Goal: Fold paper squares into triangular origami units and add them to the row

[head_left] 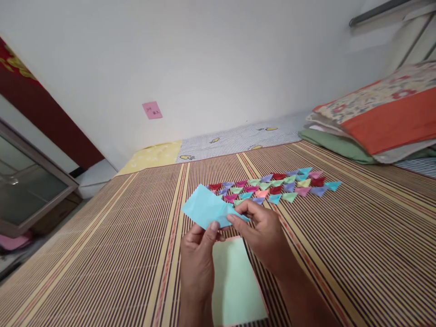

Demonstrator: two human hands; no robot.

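A light blue paper sheet (204, 205), partly folded at its right side, is held up above the striped mat. My left hand (199, 254) pinches its lower edge, thumb in front. My right hand (264, 231) has thumb and forefinger closed on the folded right corner. Beneath and between my hands lies a pale green stack of paper (236, 281) with a pink edge showing. Just beyond the hands, several small folded paper pieces (289, 187) in many colours lie in rows, a few hidden behind the blue paper.
The striped mat (102, 240) covers the bed. Folded bedding with an orange band (395, 122) is piled at the back right. A pink note (152, 110) is on the white wall. At the left stands a glass-panelled frame (30, 181).
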